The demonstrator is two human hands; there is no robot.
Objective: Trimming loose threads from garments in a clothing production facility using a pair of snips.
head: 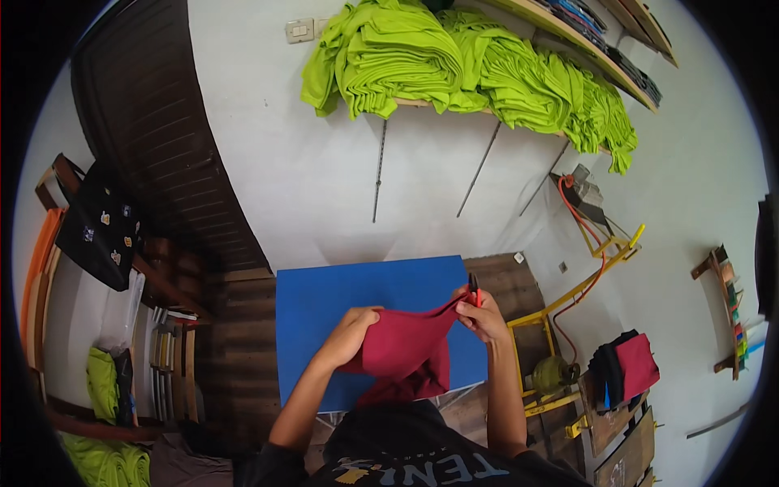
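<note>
A maroon cloth garment (405, 341) is stretched between my two hands above a blue tabletop (341, 289), its lower folds hanging toward my body. My left hand (353, 335) pinches one edge of the cloth. At the other end, my right hand (484, 313) grips the fabric's edge together with a small red-and-black hand tool (475, 287). Fingers cover most of that tool, so its exact kind cannot be told.
Bright green shirts (401, 55) lie stacked on a wall shelf ahead. To the right stands a yellow metal frame (548, 310) with an orange hose (593, 283) and a green gas cylinder (551, 374). Folded garments (636, 365) sit beyond. A dark door (146, 122) is at left.
</note>
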